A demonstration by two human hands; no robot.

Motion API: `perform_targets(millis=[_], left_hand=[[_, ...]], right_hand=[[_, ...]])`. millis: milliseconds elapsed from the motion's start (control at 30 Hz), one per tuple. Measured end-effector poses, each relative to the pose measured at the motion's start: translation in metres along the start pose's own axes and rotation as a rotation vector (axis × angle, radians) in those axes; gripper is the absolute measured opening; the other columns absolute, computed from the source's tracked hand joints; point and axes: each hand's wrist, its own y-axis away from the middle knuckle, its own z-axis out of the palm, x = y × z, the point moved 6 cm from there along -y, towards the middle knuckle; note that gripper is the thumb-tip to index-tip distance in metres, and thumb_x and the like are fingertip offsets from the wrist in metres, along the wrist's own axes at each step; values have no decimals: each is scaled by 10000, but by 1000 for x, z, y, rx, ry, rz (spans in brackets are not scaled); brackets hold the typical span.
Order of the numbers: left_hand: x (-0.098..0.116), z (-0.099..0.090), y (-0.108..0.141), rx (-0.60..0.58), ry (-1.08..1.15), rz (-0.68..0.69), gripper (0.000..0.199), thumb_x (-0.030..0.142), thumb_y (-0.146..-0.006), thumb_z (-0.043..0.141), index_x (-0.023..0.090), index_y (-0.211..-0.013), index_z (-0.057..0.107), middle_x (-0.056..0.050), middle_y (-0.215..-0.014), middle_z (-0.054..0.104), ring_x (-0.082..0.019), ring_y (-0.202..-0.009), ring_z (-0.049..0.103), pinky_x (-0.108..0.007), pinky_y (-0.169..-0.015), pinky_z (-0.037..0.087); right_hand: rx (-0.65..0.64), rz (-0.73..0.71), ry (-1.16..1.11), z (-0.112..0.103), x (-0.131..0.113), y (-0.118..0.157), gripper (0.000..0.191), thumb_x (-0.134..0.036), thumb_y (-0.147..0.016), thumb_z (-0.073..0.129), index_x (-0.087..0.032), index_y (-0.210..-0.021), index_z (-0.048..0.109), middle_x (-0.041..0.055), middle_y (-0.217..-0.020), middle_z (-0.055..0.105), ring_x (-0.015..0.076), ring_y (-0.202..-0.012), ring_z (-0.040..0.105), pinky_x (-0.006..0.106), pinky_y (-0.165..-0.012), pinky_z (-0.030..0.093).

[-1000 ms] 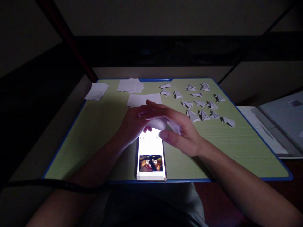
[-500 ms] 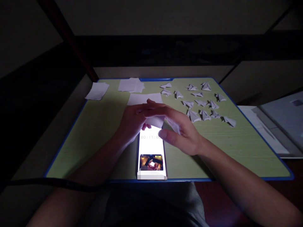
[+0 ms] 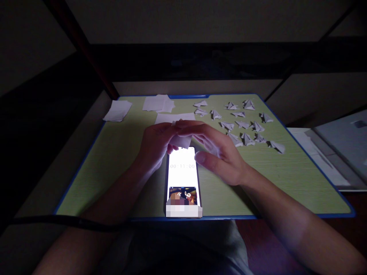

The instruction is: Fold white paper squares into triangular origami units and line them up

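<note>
A small folded piece of white paper (image 3: 181, 142) is between my hands, above the top end of a lit phone (image 3: 182, 176). My left hand (image 3: 157, 142) grips the paper, its fingers curled around the left side. From the right, my right hand (image 3: 219, 151) reaches over with bent fingers meeting the paper and the left fingertips; its thumb stands apart, over the phone's right edge. Part of the paper and some fingertips are hidden. The phone lies flat at the table's front edge, showing 00:11:00 and a small video picture. Behind my hands lies a flat white sheet (image 3: 175, 117).
Several folded paper shapes (image 3: 247, 139) are spread over the right back of the green, blue-edged table (image 3: 109, 160). Stacks of white paper (image 3: 117, 110) and loose sheets (image 3: 157, 103) lie at the back left. A black cable (image 3: 65, 221) crosses the front left. An open white box (image 3: 329, 160) stands at right.
Both hands have shifted slightly up and away from the phone with the paper. More of the phone's top now shows, and less of the paper. The picture on the phone has changed.
</note>
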Motion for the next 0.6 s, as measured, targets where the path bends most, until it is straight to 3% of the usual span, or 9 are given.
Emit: perform_targets(millis=[367, 467, 600], left_hand=[[6, -3, -2, 51, -29, 13, 192, 303, -794, 632, 181, -659, 573, 44, -473, 497, -69, -385, 436, -208, -360, 302], [9, -6, -3, 100, 1, 24, 186, 278, -795, 622, 185, -650, 551, 45, -479, 495, -66, -377, 437, -207, -349, 303], [9, -6, -4, 89, -29, 77, 200, 299, -820, 629, 185, -672, 559, 31, -533, 535, -71, -396, 488, -205, -353, 329]], right_hand=[[59, 26, 45, -8, 1, 0, 250, -319, -898, 595, -247, -1130, 658, 68, -1220, 665, 224, -1206, 604, 434, -1089, 471], [170, 58, 65, -16, 4, 1, 176, -316, -898, 604, -235, -1039, 672, 61, -1138, 682, 213, -1123, 636, 428, -1027, 513], [384, 165, 118, -31, 14, 2, 122, -313, -877, 655, -215, -949, 670, 30, -963, 696, 162, -877, 663, 350, -820, 566]])
